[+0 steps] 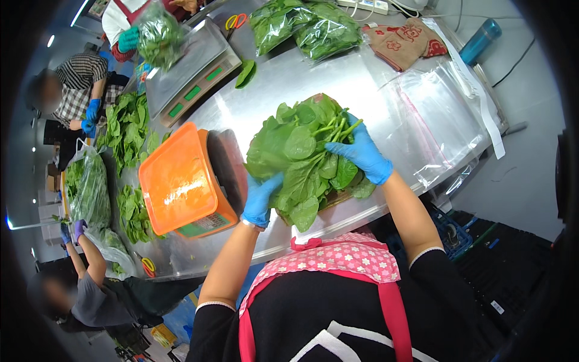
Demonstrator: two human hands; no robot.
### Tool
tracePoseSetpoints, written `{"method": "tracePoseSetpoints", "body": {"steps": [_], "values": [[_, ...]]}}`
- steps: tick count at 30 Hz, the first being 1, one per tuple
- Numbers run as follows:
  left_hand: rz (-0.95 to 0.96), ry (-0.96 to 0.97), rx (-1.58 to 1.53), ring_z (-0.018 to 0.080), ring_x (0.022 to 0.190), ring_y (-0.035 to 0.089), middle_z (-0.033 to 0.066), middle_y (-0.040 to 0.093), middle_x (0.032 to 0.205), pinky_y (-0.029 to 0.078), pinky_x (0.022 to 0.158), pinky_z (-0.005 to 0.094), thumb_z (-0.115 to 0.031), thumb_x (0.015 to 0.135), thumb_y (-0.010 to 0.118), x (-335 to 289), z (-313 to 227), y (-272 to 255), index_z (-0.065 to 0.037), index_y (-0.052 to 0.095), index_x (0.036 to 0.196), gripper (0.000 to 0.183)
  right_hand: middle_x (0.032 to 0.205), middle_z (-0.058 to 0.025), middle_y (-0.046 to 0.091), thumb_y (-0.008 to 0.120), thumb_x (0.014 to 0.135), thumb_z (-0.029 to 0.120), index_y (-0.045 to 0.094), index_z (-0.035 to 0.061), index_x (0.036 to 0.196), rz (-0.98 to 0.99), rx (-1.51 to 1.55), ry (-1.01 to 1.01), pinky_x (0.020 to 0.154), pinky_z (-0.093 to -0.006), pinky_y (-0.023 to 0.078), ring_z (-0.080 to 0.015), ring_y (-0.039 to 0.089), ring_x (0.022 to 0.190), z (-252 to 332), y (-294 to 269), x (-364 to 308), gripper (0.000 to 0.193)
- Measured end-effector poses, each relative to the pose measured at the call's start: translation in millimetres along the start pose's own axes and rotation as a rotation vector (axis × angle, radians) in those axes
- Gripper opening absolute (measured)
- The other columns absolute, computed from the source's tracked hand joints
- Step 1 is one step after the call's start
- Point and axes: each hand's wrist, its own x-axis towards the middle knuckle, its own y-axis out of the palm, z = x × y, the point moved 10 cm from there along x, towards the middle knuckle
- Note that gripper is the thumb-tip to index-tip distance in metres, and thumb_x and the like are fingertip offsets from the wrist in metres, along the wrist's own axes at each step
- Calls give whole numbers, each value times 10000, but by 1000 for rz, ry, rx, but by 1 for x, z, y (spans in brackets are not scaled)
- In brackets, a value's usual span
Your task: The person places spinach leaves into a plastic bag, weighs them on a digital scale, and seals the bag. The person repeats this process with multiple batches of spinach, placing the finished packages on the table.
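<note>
A large bundle of leafy greens [304, 145] is between my two blue-gloved hands, just above the near part of the steel table. My right hand [364, 155] closes round the stem end, its thumb lying across the pale green stems. At the bundle's lower left side, my left hand [260, 199] grips the leaves, with some fingertips hidden beneath them. A brownish edge shows under the bundle, too covered to make out. Left of my left hand, an orange plastic tub [181, 178] sits on a scale.
A steel scale [190, 69] stands at the back left, near orange-handled scissors [235, 22]. Bagged greens [325, 30] lie at the far edge. Clear plastic bags [422, 114], a patterned cloth [404, 43] and a blue bottle [480, 41] are on the right. Co-workers stand along the left side.
</note>
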Motion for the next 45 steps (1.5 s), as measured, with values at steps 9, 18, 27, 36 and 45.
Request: {"method": "tracePoseSetpoints", "body": {"steps": [9, 18, 27, 36, 45], "values": [[-13, 43, -27, 245, 1302, 473, 51, 475, 1410, 476, 994, 490, -236, 936, 620, -43, -9, -17, -204, 315, 1469, 615, 1420, -246, 481, 666, 929, 410, 318, -60, 1483, -222, -402, 38, 1090, -342, 367, -272, 474, 1315, -14, -57, -44, 806], [0, 239, 397, 159, 1153, 540, 54, 584, 1275, 430, 980, 306, -303, 1012, 519, 20, 45, -65, -49, 493, 1390, 457, 1356, -231, 564, 544, 1012, 259, 413, -34, 1440, -249, -668, -26, 997, -336, 452, -239, 587, 1189, -29, -51, -68, 535], [59, 547, 389, 234, 1194, 524, 123, 504, 1377, 435, 996, 339, -79, 958, 566, -31, -19, -27, -50, 242, 1538, 666, 1439, -139, 479, 556, 974, 55, 300, 16, 1520, -238, -120, -48, 1081, -316, 384, -218, 490, 1283, -54, -41, -101, 604], [5, 713, 1006, 379, 1386, 360, 273, 364, 1487, 285, 1144, 415, -244, 893, 661, -56, -121, 25, -38, 280, 1521, 763, 1431, -140, 438, 765, 740, 310, 459, 78, 1408, -195, -1376, -352, 1102, -462, 273, -307, 444, 1298, 5, 12, -142, 770], [193, 352, 1160, 211, 987, 659, 128, 691, 1110, 507, 908, 321, -275, 971, 567, 162, -99, 27, -61, 610, 1291, 388, 1094, -47, 602, 603, 770, 170, 636, 113, 1106, 171, -1510, -762, 993, -410, 403, -213, 575, 1052, -23, 73, -148, 342]]}}
